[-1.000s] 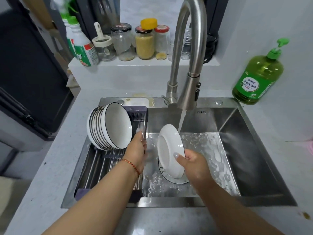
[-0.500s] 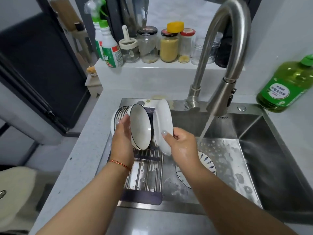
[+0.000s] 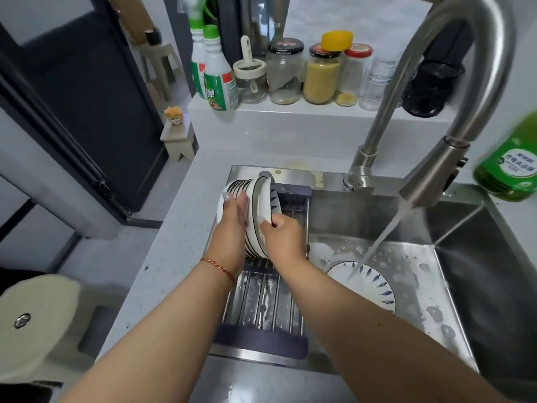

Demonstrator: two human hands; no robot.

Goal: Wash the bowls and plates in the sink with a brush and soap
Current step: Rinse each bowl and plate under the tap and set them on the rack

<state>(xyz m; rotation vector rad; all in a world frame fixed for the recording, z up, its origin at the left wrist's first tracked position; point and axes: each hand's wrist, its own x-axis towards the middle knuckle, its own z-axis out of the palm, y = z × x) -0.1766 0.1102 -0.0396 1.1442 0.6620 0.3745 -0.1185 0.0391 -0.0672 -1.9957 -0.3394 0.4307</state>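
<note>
Crockery is racked on edge at the far left corner of the stainless steel sink (image 3: 453, 237): a row of white dark-rimmed ceramic bowls (image 3: 236, 189) on the steel-bar drying rack (image 3: 261, 298). The left hand (image 3: 234, 216) lies flat against the row, fingers together. The right hand (image 3: 280, 232) is pinched on the rim of the white glazed dish (image 3: 261, 196) at the row's end. Glazed ware is judged stiff, breakable and slippery when wet; rim holds are advised. One blue-patterned white plate (image 3: 369, 282) lies under the running water. Label print on the green soap bottle (image 3: 511, 167) cannot be read.
</note>
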